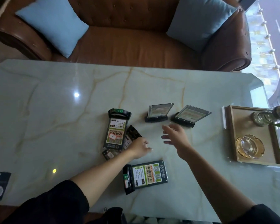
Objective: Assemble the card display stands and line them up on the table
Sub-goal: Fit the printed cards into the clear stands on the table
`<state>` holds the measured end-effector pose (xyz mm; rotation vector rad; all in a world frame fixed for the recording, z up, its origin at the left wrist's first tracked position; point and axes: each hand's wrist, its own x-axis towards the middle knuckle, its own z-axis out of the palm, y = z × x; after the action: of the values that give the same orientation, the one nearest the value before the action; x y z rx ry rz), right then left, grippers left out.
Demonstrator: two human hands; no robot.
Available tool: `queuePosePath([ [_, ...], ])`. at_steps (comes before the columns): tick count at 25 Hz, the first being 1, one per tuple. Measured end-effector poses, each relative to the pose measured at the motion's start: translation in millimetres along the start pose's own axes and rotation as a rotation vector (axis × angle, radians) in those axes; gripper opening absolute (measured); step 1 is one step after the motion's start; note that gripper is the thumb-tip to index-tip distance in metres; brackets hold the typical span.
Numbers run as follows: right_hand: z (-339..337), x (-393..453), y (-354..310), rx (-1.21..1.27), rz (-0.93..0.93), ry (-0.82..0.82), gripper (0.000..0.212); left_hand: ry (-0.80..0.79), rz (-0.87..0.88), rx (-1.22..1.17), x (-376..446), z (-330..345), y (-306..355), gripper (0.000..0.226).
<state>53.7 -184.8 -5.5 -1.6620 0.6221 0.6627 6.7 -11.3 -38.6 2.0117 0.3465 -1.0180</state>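
Left hand (140, 147) curled down on the loose cards (132, 136) mid-table; grip unclear. Right hand (176, 135) spread wide, empty, just short of two upright stands (159, 113) toward the table's (55, 94) far edge. Two more stands (145, 174) lie flat.

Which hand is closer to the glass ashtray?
The right hand. It hovers open over the table middle, with bare marble between it and the ashtray in the tray. The left hand is farther away, down by the flat cards.
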Motion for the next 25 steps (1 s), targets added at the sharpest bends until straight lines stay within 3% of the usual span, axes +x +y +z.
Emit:
queuePosePath([
  [3, -3, -16, 38, -0.087, 0.139, -0.061, 0.024, -0.038, 0.03, 0.179, -3, 13, -7, 0.057],
  [7, -5, -31, 93, -0.188, 0.21, 0.044, 0.039, -0.077, 0.042, 0.326, 0, 28, -14, 0.06],
  [10, -6, -42, 128, -0.229, 0.301, 0.127, 0.018, -0.123, 0.043, 0.413, 3, 40, -26, 0.059],
  [16, 1, -56, 172, 0.067, 0.491, 0.157, 0.017, -0.127, 0.079, 0.466, 8, 54, -36, 0.029],
  [21, 1, -58, 179, 0.246, 0.433, 0.189, 0.016, -0.129, 0.099, 0.324, 3, 50, -33, 0.02],
  [25, -17, -58, 144, 0.352, 0.268, 0.182, 0.012, -0.072, 0.161, 0.091, 3, 36, -11, 0.021],
])
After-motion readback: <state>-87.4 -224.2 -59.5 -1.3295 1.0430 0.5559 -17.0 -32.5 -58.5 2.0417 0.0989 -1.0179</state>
